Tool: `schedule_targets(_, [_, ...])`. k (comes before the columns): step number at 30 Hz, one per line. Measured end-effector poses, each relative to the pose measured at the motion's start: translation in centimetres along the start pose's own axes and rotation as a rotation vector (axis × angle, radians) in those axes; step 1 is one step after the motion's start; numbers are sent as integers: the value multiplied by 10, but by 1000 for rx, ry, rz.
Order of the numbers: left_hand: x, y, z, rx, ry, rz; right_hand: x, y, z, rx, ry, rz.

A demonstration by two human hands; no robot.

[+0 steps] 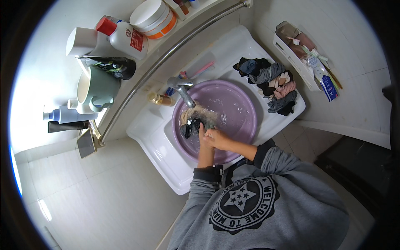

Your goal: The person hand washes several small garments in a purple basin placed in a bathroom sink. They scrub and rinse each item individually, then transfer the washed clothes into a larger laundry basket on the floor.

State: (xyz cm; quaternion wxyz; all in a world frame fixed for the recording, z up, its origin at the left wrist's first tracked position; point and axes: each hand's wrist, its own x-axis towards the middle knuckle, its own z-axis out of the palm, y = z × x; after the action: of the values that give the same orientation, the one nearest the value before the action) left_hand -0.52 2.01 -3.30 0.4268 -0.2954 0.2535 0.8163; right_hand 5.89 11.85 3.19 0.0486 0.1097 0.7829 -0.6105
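Note:
A purple plastic basin (249, 137) of water sits in the white washbasin (162, 150). My left hand (205, 139) and my right hand (217, 139) are pressed together over its near side. The left thumb points up, and the right fingers curl in against the left hand. Dark wet cloth (193, 127) and beige cloth (189, 115) lie in the water just beyond my fingers. A little greyish cloth (210, 125) shows at the fingertips; whether either hand grips it is hidden. The chrome faucet (184, 92) reaches over the basin's rim.
Several twisted dark, grey and pink cloths (272, 84) are heaped on the washbasin's right side. Behind the faucet lie a pink toothbrush (204, 68) and a gold-capped bottle (161, 99). A metal rail (150, 73) edges the shelf of bottles. A toothbrush holder (293, 56) hangs at right.

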Motion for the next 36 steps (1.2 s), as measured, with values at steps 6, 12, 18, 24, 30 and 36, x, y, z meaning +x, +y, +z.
schedule_targets(6, [-3,2,22,93,96,183,-5,-42,-12,-156,179,-72])
schedule_targets(12, [4,2,21,16,-250,80,16,-24,-12,-391,366,-314])
schedule_targets(18, [-11,-19,15,120,207,81,41,16,-44,-520,256,90])
schedule_targets(24, [-29,-19,2,250,308,133,22,48,-73,-949,223,-181])
schedule_targets(30, [-27,-20,6,247,184,20,27,60,-30,-1204,-365,1])
schedule_targets(36, [-34,-24,27,135,209,-117,20,27,-32,-879,-20,-130])
